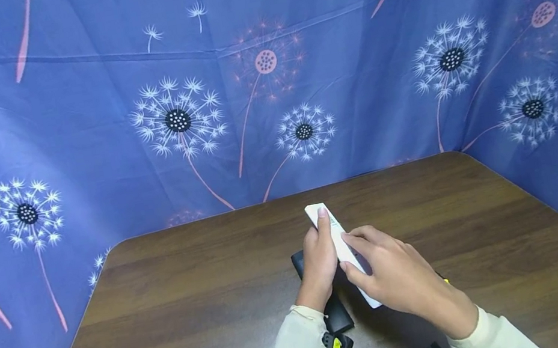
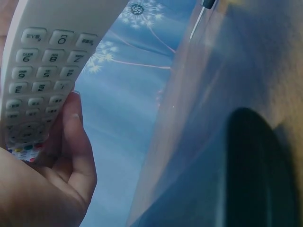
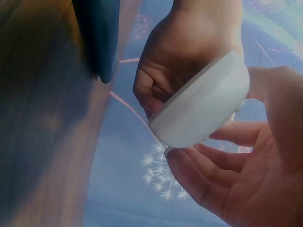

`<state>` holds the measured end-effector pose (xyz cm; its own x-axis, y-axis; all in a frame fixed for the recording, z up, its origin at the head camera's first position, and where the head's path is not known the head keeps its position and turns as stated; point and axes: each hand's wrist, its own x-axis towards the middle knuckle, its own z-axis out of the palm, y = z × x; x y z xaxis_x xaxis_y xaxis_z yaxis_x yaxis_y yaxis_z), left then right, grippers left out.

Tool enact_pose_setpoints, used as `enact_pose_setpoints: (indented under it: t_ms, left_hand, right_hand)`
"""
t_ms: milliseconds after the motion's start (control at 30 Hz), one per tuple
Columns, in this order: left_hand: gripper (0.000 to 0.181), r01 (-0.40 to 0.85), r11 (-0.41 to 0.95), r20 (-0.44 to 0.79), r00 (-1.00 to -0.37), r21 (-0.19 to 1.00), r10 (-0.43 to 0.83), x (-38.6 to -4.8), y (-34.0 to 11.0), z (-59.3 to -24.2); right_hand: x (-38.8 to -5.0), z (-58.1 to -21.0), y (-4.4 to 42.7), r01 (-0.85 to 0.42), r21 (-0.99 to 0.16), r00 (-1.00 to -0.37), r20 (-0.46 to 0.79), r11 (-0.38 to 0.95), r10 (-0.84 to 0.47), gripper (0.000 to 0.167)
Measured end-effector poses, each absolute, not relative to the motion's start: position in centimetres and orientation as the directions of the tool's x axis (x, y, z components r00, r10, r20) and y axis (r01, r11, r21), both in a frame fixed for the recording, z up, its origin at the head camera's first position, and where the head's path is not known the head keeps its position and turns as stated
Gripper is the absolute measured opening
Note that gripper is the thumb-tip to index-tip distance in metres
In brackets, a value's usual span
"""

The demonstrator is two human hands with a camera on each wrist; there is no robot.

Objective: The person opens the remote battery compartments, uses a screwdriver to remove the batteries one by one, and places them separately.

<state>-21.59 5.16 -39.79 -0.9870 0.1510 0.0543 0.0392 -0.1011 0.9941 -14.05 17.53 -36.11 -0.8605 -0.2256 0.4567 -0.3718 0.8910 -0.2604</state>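
Wooden table point(image 1: 194, 297), remote point(image 2: 42, 78) above, blue backdrop point(image 1: 372, 104)

Screened workspace, room type unclear | dandelion cloth backdrop point(image 1: 352, 83) | woodgrain tabletop point(image 1: 210, 294)

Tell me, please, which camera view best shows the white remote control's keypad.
The left wrist view, because the keypad faces that camera and its rows of keys stand out. In the head view, no keys can be made out on the white remote control; the right wrist view shows mainly its end, without readable keys.
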Motion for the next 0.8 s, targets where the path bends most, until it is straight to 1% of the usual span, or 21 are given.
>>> enact_pose_setpoints:
  t_ms: [300, 500, 600, 700, 800]
  left_hand:
    - [0.066, 0.025, -0.089, 0.036, -0.991, 0.996, 0.128, -21.3, 5.7, -39.9]
    - [0.067, 0.05, -0.092, 0.06, -0.993, 0.994, 0.106, -21.5, 5.6, -39.5]
    - [0.069, 0.044, -0.11, 0.056, -0.992, 0.993, 0.115, -21.3, 5.7, -39.6]
    - [0.068, 0.036, -0.123, 0.054, -0.988, 0.992, 0.143, -21.1, 5.8, -39.9]
    - [0.066, 0.05, -0.105, 0.066, -0.986, 0.993, 0.155, -21.1, 5.8, -39.9]
  right_hand:
    - [-12.7, -37.4, 17.9, -0.364, -0.261, -0.842, 0.501, 0.894, -0.197, 0.049]
    - [-12.5, -37.9, 18.1, -0.408, -0.249, -0.792, 0.575, 0.878, -0.205, 0.047]
    - [-12.1, -38.2, 18.1, -0.421, -0.249, -0.775, 0.598, 0.872, -0.204, 0.044]
    - [-11.6, -38.6, 18.0, -0.411, -0.272, -0.785, 0.59, 0.87, -0.186, 0.042]
    - [-11.5, -38.8, 17.9, -0.403, -0.307, -0.799, 0.578, 0.862, -0.168, 0.042]
